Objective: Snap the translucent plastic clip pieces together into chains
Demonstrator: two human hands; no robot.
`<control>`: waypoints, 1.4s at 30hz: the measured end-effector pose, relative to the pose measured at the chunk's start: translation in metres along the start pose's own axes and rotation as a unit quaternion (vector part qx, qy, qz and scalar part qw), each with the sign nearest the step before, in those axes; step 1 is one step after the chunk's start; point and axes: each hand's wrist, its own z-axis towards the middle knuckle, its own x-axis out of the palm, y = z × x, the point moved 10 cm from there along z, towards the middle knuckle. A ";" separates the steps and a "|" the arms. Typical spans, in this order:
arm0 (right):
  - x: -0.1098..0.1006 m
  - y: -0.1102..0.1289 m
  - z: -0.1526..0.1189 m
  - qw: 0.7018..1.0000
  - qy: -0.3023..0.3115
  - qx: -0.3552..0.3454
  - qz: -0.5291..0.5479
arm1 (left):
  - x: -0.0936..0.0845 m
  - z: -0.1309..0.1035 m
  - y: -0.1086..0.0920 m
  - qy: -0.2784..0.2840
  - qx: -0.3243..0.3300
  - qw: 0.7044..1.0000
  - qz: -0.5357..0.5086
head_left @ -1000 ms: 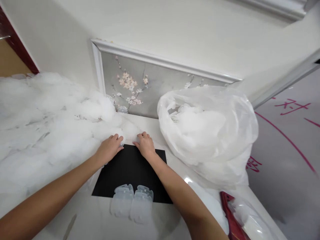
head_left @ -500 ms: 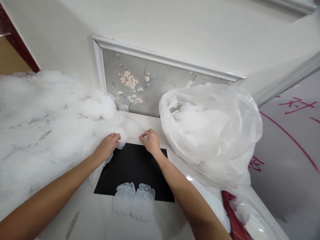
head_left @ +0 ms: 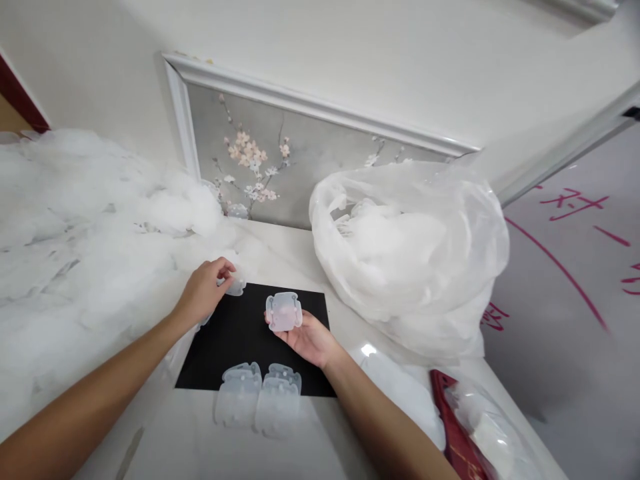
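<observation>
Right hand: palm turned up, grasping one translucent plastic piece between thumb and fingers. Piece is held above the black mat, broad side facing the camera, notched edges and small round details visible (pinkish tint in the middle, probably skin showing through).

Left hand: across the mat from the right one, fingers curled, thumb below them. Another clear piece sits right at its fingertips, by the mat's far left corner. Can't tell if it's pinched or only touched.

Nearer the wearer than both hands: two overlapping groups of the same pieces, left group and right group, side by side across the mat's near edge and onto the desk.

Left of the left hand: big loose heap of whitish translucent pieces. Beyond and right of the right hand: large clear bag with white contents. To the right of the right forearm: more whitish pieces, then a red item partly under a small clear bag.
</observation>
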 end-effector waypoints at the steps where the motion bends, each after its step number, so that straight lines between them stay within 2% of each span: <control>1: 0.001 0.002 0.000 1.000 0.002 -0.006 -0.004 | 0.001 -0.005 0.003 0.012 -0.027 0.997 -0.070; 2: 0.002 0.004 0.000 1.000 0.003 -0.010 -0.009 | 0.005 -0.012 0.007 0.031 -0.063 0.984 -0.166; 3: 0.003 0.006 -0.001 1.000 0.002 -0.013 -0.013 | 0.013 -0.020 0.011 0.055 -0.105 0.954 -0.275; 5: 0.002 0.007 -0.002 1.000 -0.004 -0.013 -0.019 | 0.036 -0.039 0.014 0.108 -0.188 0.858 -0.466; 6: 0.001 0.007 -0.003 1.000 -0.008 -0.013 -0.020 | 0.046 -0.048 0.014 0.126 -0.218 0.814 -0.523; 8: -0.001 0.007 -0.005 1.000 -0.011 -0.011 -0.022 | 0.061 -0.062 0.014 0.144 -0.263 0.747 -0.594; 11: 0.001 0.007 -0.007 1.000 0.008 -0.005 -0.018 | 0.074 -0.072 0.016 0.142 -0.312 0.667 -0.662; 14: 0.004 0.008 -0.007 1.000 0.027 -0.004 -0.008 | 0.080 -0.075 0.017 0.140 -0.340 0.619 -0.694; 17: 0.005 0.008 -0.007 0.999 0.033 -0.005 -0.006 | 0.082 -0.074 0.016 0.150 -0.340 0.608 -0.701; 21: 0.003 0.006 -0.008 1.000 0.026 0.002 -0.006 | 0.088 -0.074 0.011 0.189 -0.315 0.602 -0.709; 30: 0.002 0.003 -0.009 0.999 0.032 0.019 -0.008 | 0.086 -0.072 0.007 0.227 -0.264 0.604 -0.717; 42: 0.001 0.006 -0.010 1.000 0.019 0.017 -0.002 | 0.083 -0.071 0.010 0.195 -0.299 0.614 -0.703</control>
